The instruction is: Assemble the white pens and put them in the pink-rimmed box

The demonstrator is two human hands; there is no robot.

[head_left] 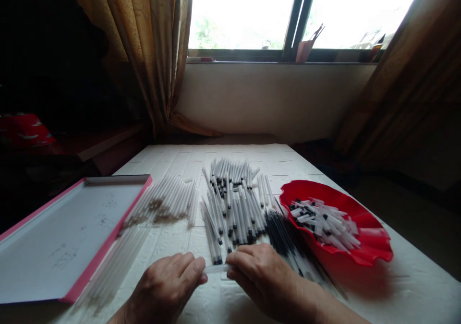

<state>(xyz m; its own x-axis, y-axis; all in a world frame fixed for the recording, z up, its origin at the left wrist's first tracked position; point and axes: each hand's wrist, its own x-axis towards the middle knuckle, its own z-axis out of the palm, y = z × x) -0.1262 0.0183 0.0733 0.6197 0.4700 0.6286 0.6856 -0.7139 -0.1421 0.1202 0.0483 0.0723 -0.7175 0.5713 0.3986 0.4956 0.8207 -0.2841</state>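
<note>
My left hand (171,283) and my right hand (262,276) meet low in the middle, above the table's near part. Between their pinched fingertips runs a translucent white pen barrel (216,269), held level by both hands. My fingers hide its two ends. Just beyond lies a heap of clear pens with black ends (237,213). Thin black refills (283,235) fan out beside my right hand. Translucent empty-looking barrels (169,197) lie in a pile past my left hand, with another row of barrels (115,261) nearer.
A wavy red dish (372,249) on the right holds clear caps and black pieces (326,221). On the left stands a shallow white tray with pink edges (39,252). All rest on a white brick-patterned table (270,153). Behind are curtains (144,41) and a window.
</note>
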